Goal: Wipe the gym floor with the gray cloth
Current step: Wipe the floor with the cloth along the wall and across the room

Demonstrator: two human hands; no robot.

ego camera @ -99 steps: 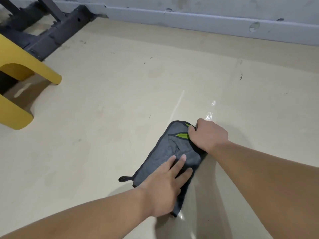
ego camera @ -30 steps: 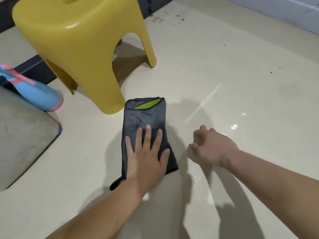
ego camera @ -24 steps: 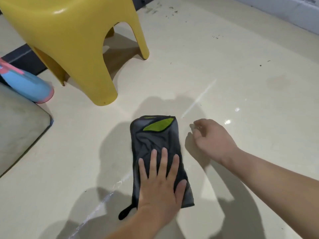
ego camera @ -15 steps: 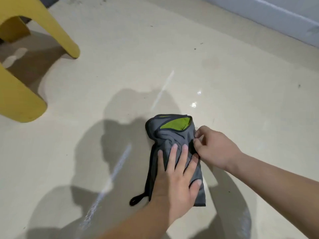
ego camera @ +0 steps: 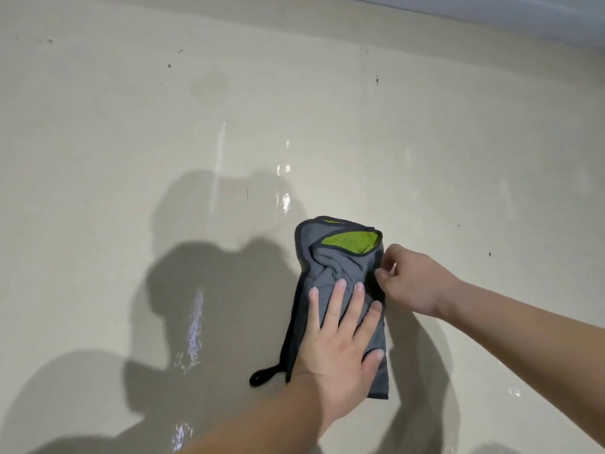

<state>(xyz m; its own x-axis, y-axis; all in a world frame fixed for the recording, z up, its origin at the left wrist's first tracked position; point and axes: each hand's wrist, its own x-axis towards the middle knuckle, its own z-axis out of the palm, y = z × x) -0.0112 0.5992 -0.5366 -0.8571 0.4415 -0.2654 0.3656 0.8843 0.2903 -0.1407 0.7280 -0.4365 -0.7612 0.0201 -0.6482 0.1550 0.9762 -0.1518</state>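
Item, nearest the wearer: left hand [ego camera: 340, 342], flat and spread, fingers apart, palm pressing the near half of the gray cloth [ego camera: 330, 267] onto the gym floor [ego camera: 131, 158]; it clamps nothing, only bears down. Item: hanging loop [ego camera: 262, 377], black, at the cloth's near left corner, lying on the floor beside the left wrist. Item: right hand [ego camera: 415, 283], reaching in from the right, thumb and forefinger drawn together at the cloth's right edge about midway along; whether fabric is actually nipped between them cannot be told. Item: the cloth itself, folded into a narrow strip, long axis running away from the wearer, directly under and ahead of the left hand, which is the nearer and the one bearing weight; far end bunched, with a green lining [ego camera: 350, 242] showing. Judgement: the next stroke likely turns on that axis, a push forward along it or a sweep sideways. Item: open room, bare floor to the left and ahead, wet streaks and a few dark specks on it. Item, farthest: pale wall base [ego camera: 523, 18] along the top right, well apart from the cloth
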